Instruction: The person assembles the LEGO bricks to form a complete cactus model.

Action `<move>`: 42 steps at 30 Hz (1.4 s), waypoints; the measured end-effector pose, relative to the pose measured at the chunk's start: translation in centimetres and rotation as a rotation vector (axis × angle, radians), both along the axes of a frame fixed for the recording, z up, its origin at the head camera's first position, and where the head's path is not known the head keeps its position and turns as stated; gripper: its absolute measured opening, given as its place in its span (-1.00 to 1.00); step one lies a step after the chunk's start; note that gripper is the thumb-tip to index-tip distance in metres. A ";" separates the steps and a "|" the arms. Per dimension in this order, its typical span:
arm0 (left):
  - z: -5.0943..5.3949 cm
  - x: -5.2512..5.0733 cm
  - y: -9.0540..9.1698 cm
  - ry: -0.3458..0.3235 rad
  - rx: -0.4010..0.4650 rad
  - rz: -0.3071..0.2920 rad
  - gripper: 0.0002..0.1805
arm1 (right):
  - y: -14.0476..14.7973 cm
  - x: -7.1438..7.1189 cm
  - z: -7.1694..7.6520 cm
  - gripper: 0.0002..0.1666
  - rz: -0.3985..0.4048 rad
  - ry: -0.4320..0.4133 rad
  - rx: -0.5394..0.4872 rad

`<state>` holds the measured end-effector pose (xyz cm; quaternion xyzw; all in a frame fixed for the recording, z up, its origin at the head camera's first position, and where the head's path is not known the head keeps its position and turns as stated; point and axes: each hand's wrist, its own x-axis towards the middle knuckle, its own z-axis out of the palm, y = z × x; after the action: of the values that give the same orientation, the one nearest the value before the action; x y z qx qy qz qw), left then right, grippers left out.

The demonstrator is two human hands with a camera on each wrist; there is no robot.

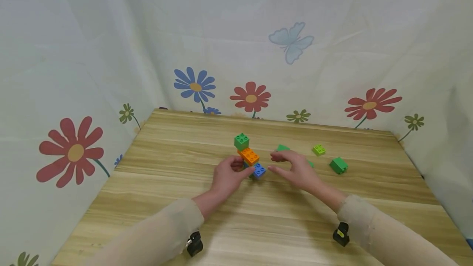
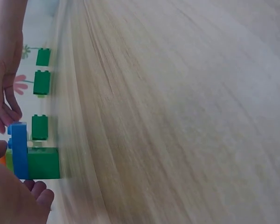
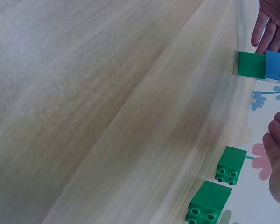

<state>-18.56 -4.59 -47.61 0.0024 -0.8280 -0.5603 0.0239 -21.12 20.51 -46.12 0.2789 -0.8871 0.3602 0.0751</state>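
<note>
Brick stack [image 1: 249, 156], worktop [image 1: 177, 143] centre; apparently part-built, several colours joined; left hand [image 1: 226, 177]: fingers gripping stack; right hand [image 1: 300, 170], three o'clock: fingers parted, empty; loose bricks [image 1: 338, 166], farther toward three o'clock, remain unattached

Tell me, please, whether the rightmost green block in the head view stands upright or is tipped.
The rightmost green block is tipped on its side: its studs point sideways, and a smooth face is upward.

Cream sleeves [image 1: 155, 229] bear black wrist cameras [image 1: 194, 245].
</note>
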 end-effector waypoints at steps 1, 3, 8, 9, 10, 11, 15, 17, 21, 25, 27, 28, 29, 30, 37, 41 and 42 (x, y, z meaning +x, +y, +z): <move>0.0 0.0 0.1 0.003 -0.005 0.005 -0.49 | 0.0 0.0 0.0 -0.49 0.002 -0.001 -0.001; -0.1 -0.1 0.2 0.010 -0.009 0.014 -0.50 | 0.1 0.0 0.0 -0.49 0.003 -0.002 -0.003; -0.5 -0.4 0.5 0.044 -0.024 0.035 -0.54 | 0.2 0.1 0.3 -0.51 -0.003 0.006 0.006; -0.5 -0.4 0.6 0.050 -0.033 0.039 -0.55 | 0.2 0.1 0.3 -0.51 -0.004 0.015 0.009; -0.6 -0.5 0.6 0.058 -0.040 0.042 -0.56 | 0.3 0.1 0.4 -0.52 -0.004 0.022 0.010; -0.6 -0.5 0.7 0.067 -0.047 0.044 -0.57 | 0.3 0.0 0.5 -0.52 -0.002 0.026 0.007; -0.6 -0.5 0.7 0.084 -0.059 0.056 -0.57 | 0.9 -0.1 0.8 -0.59 -0.005 0.048 0.004; -0.5 -0.5 0.7 0.089 -0.054 0.059 -0.57 | 1.5 -0.2 1.0 -0.60 -0.015 0.050 0.017; -0.4 -0.5 0.7 0.085 -0.044 0.069 -0.58 | 3.3 -0.3 1.8 -0.51 -0.074 0.016 0.091; -0.5 -0.7 0.8 0.080 -0.036 0.083 -0.60 | 5.5 -0.8 2.6 -0.44 -0.127 0.003 0.162; -0.6 -0.8 0.8 0.081 -0.038 0.090 -0.61 | 6.6 -1.3 2.7 -0.45 -0.138 0.029 0.176; -0.6 -0.9 0.9 0.077 -0.037 0.093 -0.61 | 7.1 -1.6 2.8 -0.46 -0.144 0.045 0.182; -0.7 -0.9 0.9 0.071 -0.036 0.096 -0.61 | 7.6 -1.9 2.8 -0.46 -0.150 0.051 0.187; -0.7 -0.9 1.0 0.066 -0.037 0.101 -0.61 | 8.1 -2.1 2.8 -0.46 -0.161 0.055 0.200; -0.9 -0.9 1.1 0.053 -0.045 0.138 -0.60 | 10.7 -3.4 2.7 -0.36 -0.241 0.008 0.306; -1.0 -1.2 1.2 0.043 -0.041 0.135 -0.59 | 11.9 -4.0 2.4 -0.28 -0.283 -0.012 0.337; -1.0 -1.3 1.3 0.038 -0.040 0.136 -0.59 | 12.1 -4.1 2.4 -0.26 -0.292 -0.017 0.344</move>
<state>-19.87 -3.30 -48.65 0.0472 -0.8362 -0.5409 0.0777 -25.25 32.60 -43.73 0.1530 -0.9670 0.1913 0.0703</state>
